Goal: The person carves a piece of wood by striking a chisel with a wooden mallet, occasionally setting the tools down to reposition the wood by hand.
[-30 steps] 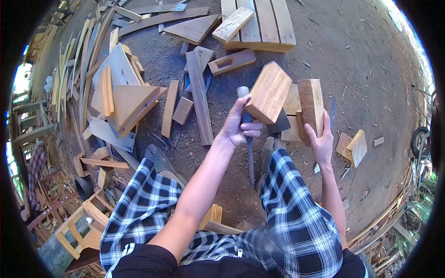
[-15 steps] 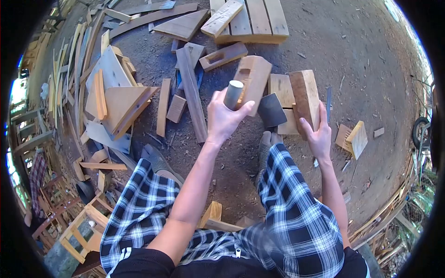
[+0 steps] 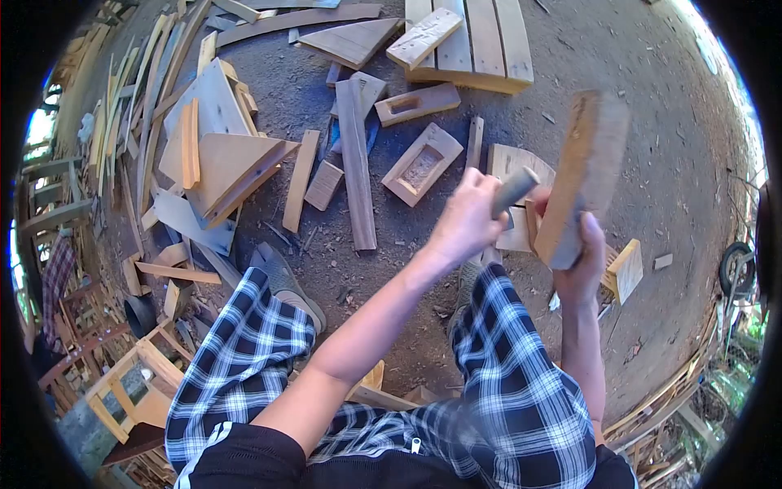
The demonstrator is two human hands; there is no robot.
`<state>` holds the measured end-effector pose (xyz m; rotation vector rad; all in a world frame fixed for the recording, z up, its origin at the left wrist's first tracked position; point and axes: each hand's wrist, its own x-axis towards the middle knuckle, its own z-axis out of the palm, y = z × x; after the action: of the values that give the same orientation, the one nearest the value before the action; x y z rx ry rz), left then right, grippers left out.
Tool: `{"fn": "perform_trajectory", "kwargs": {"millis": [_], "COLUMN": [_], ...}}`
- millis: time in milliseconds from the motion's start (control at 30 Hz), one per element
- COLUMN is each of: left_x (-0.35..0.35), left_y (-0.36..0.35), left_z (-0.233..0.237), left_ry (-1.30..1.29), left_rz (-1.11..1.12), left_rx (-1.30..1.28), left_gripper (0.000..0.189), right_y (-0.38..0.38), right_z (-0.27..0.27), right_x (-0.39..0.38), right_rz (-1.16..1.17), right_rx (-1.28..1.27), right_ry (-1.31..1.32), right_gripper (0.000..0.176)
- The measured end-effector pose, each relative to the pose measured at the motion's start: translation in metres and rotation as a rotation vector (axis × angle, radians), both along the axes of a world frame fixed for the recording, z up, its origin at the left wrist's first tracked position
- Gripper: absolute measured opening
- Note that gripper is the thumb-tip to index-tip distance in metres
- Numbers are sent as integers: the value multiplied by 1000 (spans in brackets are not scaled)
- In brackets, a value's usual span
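Observation:
My left hand is closed around a short grey-green cylinder with a pale end, which tilts up to the right. Just right of it, my right hand grips the lower end of a thick wooden block, raised and blurred at its top. Pale boards lie on the ground behind the hands, partly covered by them. A block with a rectangular recess rests on the dirt left of the boards. Beyond it is a slotted block.
A slatted wooden piece stands at the far side with a small block on it. Long planks and panels are piled to the left. A toothed wooden piece lies at the right. My feet are on the ground.
The recessed block beside my left hand now lies on the ground. My left hand has moved right with the cylinder. My right hand has lifted and turned its block. The view has shifted.

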<state>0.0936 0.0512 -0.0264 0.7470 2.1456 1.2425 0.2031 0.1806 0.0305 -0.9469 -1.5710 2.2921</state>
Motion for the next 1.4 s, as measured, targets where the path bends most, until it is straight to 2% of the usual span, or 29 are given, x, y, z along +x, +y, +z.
{"fn": "perform_trajectory", "kwargs": {"millis": [33, 100, 167, 200, 333, 400, 433, 500, 533, 567, 600, 633, 700, 733, 800, 833, 900, 967, 1067, 1133, 1167, 1200, 1233, 1400], "left_x": [3, -1, -4, -5, -11, -7, -3, 5, 12, 20, 33, 56, 89, 105, 116, 123, 139, 153, 148, 113, 120, 133, 136, 146], "left_y": [7, 20, 26, 29, 36, 42, 41, 34, 38, 44, 54, 68, 79, 81, 84, 86, 92, 100, 109, 117, 113, 103, 96, 102], "left_z": [1, 4, 13, 16, 34, 53, 62, 76, 65, 55, 45, 30, 39, 47, 45, 42, 34, 27, 31, 47, 35, 13, 6, 4], "left_ry": [-43, -8, 16, 57, 173, 724, 723, 293, 11, -199, -767, -1146, -1424, -1563, -1607, -1653, -1738, -1817, -1894, -2154, -2157, -1991, -1806, -1812], "left_rz": [-11, 1, -145, -206, -182, 102, 100, 131, 56, -91, -269, -406, -661, -713, -742, -731, -698, -670, -646, -659, -663, -714, -749, -722], "left_rx": [20, 43, 181, 312, 329, 164, 166, 337, 423, 418, 453, 428, 331, 361, 275, 274, 280, 292, 307, -146, -157, 95, 337, 359], "left_gripper": [30, 29, 30, 34, 32, 32, 32, 26, 17, 18, 30, 39, 43, 45, 41, 41, 41, 41, 41, 38, 38, 35, 33, 32], "right_y": [-2, 1, 4, 1, 6, 14, 19, 29, 34, 40, 44, 47, 55, 57, 56, 52, 44, 44, 22, 21, 20, 13, 12, 10], "right_z": [9, 14, 12, 12, 28, 35, 42, 59, 67, 75, 82, 90, 101, 101, 100, 100, 102, 95, 94, 83, 78, 85, 81, 69], "right_x": [-8, -12, -10, -13, -25, -32, -36, -50, -56, -61, -67, -75, -86, -87, -88, -91, -100, -100, -105, -104, -103, -104, -104, -107], "right_rz": [-60, -24, 103, 83, 111, 2, 0, -251, -253, -385, -514, -511, -461, -465, -379, -384, -343, -334, -276, -276, -273, -164, -166, -115], "right_rx": [-10, -15, 118, 123, 259, 592, 593, 639, 635, 668, 698, 694, 770, 778, 1031, 1029, 830, 848, 734, 776, 813, 910, 904, 939], "right_ry": [152, 183, 51, 16, 6, 28, 26, 231, 234, 304, 374, 381, 515, 514, 467, 461, 504, 522, 524, 514, 504, 507, 505, 431], "right_gripper": [66, 68, 72, 71, 71, 59, 59, 46, 46, 45, 44, 44, 59, 59, 58, 58, 56, 54, 54, 53, 51, 49, 49, 51]}}
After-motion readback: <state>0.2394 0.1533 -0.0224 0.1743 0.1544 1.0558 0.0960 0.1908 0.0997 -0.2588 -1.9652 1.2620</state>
